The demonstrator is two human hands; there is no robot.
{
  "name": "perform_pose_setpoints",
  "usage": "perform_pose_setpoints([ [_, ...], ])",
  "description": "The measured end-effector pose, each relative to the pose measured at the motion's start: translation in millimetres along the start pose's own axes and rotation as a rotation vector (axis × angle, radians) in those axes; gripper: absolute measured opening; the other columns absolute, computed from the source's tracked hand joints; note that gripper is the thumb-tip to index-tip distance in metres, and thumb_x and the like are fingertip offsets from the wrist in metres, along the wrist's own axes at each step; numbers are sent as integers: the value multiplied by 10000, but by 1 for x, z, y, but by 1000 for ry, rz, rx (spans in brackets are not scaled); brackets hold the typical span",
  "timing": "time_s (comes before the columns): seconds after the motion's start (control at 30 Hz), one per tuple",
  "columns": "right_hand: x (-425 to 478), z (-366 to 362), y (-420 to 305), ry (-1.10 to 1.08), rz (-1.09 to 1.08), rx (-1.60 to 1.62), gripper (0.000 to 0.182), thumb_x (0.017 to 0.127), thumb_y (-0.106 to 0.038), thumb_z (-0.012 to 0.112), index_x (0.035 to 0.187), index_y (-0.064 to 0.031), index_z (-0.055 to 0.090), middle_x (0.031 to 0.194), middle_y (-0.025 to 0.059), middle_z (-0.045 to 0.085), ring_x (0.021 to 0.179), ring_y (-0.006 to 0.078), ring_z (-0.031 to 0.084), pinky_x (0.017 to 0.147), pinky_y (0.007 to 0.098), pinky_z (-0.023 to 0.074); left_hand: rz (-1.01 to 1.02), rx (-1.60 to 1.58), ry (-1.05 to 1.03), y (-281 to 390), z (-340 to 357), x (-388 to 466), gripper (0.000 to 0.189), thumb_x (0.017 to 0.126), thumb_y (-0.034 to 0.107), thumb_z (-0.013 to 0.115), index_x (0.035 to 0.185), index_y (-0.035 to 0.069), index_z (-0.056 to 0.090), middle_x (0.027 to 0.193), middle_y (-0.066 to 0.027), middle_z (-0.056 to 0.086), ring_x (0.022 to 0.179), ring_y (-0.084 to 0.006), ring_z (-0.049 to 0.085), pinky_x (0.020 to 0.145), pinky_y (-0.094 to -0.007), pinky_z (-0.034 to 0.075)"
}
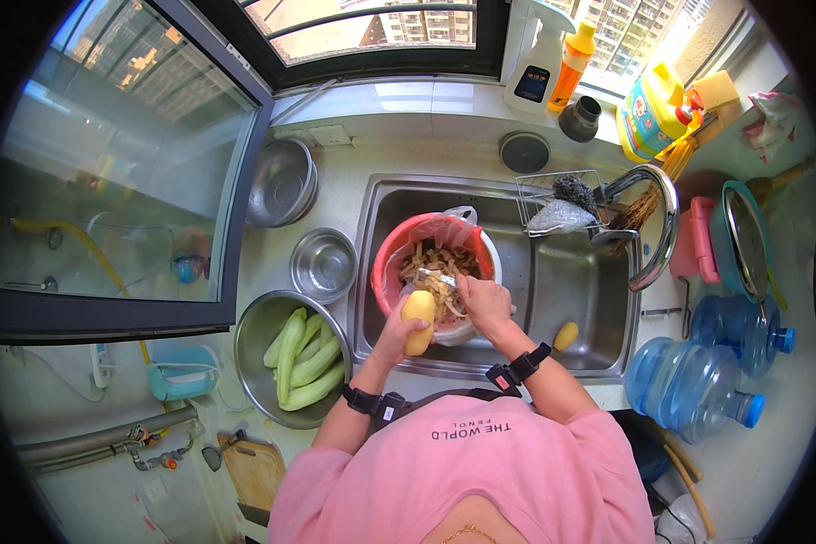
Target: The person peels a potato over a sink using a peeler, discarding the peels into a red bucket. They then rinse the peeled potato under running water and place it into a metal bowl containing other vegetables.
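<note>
My left hand [405, 333] grips a peeled yellow potato [420, 319] over the near side of a round bin [386, 257] lined with a red and clear plastic bag. In my right hand [484, 299] is a peeler [439, 277], its metal head pointing left, just above and beside the potato. Brown and pale peelings [432, 260] fill the bin below both hands. The bin stands in the left basin of a steel sink. A second potato [566, 336] lies alone in the right basin.
Left of the sink, a steel bowl [243, 367] holds several peeled green gourds, with a smaller metal bowl [323, 265] behind it. A wire rack [540, 180] with scourers and a curved faucet [668, 224] stand at the back right. Large water bottles [687, 387] lie on the right.
</note>
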State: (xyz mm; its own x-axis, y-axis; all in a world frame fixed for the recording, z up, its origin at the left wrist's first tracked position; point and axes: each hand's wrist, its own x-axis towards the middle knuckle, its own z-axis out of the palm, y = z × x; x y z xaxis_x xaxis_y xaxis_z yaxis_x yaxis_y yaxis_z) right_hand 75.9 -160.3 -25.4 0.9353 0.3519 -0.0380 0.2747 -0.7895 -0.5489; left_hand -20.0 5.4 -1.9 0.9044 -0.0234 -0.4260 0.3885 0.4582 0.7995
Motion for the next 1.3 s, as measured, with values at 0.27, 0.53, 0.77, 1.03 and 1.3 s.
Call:
perform_pose_setpoints([
  [0.27, -3, 5, 2, 129, -115, -76, 214, 890, -240, 524, 885, -34, 583, 841, 153, 596, 733, 336, 626, 654, 437, 515, 473, 999, 20, 19, 20, 0, 880, 639, 73, 671, 1417, 64, 260, 1204, -187, 529, 1134, -314, 535, 977, -369, 412],
  [0.53, -19, -25, -15, 5, -139, 149, 212, 876, -223, 573, 895, -12, 566, 881, 182, 573, 752, 385, 617, 658, 464, 506, 277, 1311, -25, 19, 32, 8, 1074, 594, 138, 709, 1470, 54, 95, 1237, -274, 498, 1101, -407, 534, 920, -410, 453],
  [0.77, -20, -30, -3, 39, -111, 207, 191, 866, -196, 581, 890, -7, 585, 855, 191, 584, 770, 395, 593, 671, 476, 483, 387, 1186, 55, 8, 19, 16, 1038, 670, 186, 722, 1459, 6, 72, 1226, -290, 498, 1094, -419, 542, 924, -409, 444],
  [1.03, -20, -26, 2, 134, -109, 318, 237, 848, -239, 606, 864, -4, 577, 863, 186, 614, 788, 378, 611, 682, 461, 490, 527, 1191, 119, 10, 19, 22, 927, 658, 166, 722, 1422, 17, 220, 1216, -267, 512, 1111, -389, 538, 938, -406, 436],
  [1.3, -21, -13, 50, 41, 338, 382, 513, 676, -398, 770, 874, 31, 570, 790, 225, 652, 762, 382, 643, 680, 441, 503, -15, -82, 170, 0, -26, 19, 364, 766, 106, 579, 1109, 6, 511, 919, -119, 604, 787, -216, 632, 694, -338, 547],
])
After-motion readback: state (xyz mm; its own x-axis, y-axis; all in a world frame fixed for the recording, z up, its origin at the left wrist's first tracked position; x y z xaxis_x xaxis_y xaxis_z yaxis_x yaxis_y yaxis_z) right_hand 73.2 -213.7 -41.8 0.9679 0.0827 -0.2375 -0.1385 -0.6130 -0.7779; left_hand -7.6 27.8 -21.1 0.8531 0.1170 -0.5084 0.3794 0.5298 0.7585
